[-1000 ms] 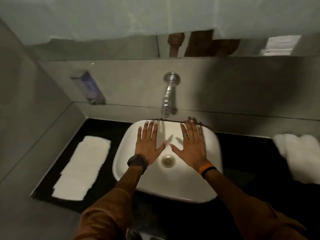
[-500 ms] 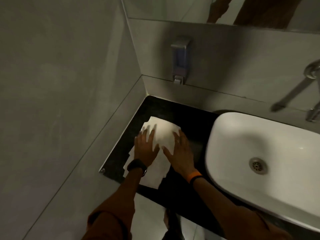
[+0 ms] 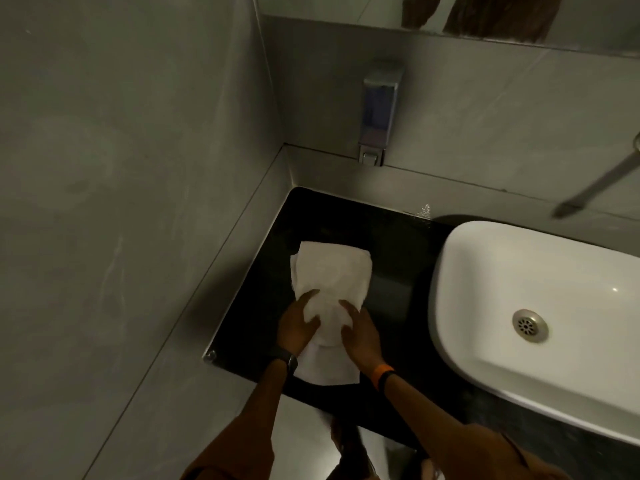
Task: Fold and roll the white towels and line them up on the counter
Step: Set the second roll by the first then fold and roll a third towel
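Note:
A white towel [image 3: 330,275] lies folded into a long strip on the black counter [image 3: 391,258], left of the sink. A rolled lump of it sits near the middle of the strip. My left hand [image 3: 297,325] grips that lump from the left side, thumb on top. My right hand [image 3: 360,332] grips it from the right. The towel's flat near end [image 3: 329,367] shows between my wrists, and its far end lies flat beyond my fingers.
A white basin [image 3: 485,271] with a metal drain [image 3: 530,325] fills the counter's right side. A soap dispenser [image 3: 379,109] hangs on the back wall. Grey walls close the counter on the left and back. A blurred tap spout [image 3: 595,187] shows at far right.
A second ago both hands lay flat in the basin. The view swung left to the towel; my hands came nearer along the strip and now grip a rolled part.

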A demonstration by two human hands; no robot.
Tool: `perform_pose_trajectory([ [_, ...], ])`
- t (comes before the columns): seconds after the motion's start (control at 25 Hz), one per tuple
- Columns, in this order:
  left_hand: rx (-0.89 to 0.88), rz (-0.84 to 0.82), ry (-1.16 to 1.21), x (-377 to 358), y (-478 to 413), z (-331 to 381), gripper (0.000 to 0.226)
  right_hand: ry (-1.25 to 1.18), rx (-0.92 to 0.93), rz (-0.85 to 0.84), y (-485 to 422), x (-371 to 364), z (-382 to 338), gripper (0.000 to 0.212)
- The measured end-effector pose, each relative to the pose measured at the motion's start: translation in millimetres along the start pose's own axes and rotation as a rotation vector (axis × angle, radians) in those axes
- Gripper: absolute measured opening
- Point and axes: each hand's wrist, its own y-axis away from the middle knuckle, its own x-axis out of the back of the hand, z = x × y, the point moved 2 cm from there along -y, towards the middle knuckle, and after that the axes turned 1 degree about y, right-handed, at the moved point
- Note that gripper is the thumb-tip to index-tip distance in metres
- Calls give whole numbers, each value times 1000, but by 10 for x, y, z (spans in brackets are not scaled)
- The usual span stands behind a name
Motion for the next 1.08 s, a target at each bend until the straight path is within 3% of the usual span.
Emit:
perform_pose_trajectory([
  [0.12,-158,57,6,17,104,239,52,-82,46,41,54,287,-125,57],
  [0.24,-246,104,151,-39,208,540,40,-130,138,96,144,748,-253,60],
  [0.4,-462,99,190,-317,343,1056,63,-129,234,244,396,1469,-228,59],
  [0.52,-581,36,248,-673,495,1464,64,-159,252,321,652,1983,-8,58],
  [0.8,-699,-157,189,-2328,1122,2442,65,-125,166,501,1447,3481,1171,51],
  [1.08,-679,-395,134,-4337,1842,3280,72,-183,76,567,2251,5029,2578,57],
])
